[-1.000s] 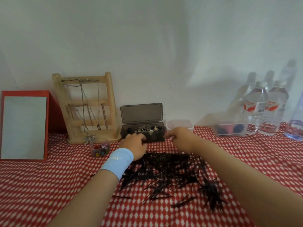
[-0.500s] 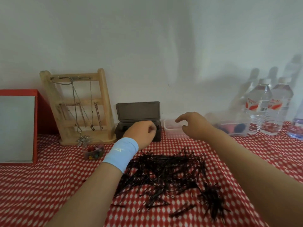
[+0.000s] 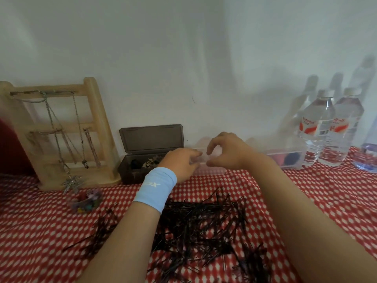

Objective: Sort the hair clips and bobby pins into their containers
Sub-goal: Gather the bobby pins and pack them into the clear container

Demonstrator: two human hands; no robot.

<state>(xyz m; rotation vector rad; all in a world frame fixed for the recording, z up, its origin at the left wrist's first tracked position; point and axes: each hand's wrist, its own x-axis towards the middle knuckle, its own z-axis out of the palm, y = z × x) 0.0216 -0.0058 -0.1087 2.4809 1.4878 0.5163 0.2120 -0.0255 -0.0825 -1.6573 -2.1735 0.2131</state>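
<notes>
Both hands met at the small clear container behind the bobby pins
The pins lay in a loose black heap on the red-checked worktop, between the forearms. The container stood by the wall, just right of the open dark box holding hair clips. The left hand, above a blue wristband, curled its fingers at the container's left end. The right hand arched its fingers over the container, thumb at the front. Blur hid whether either hand gripped it. A wooden necklace stand stood to the left, water bottles to the right
</notes>
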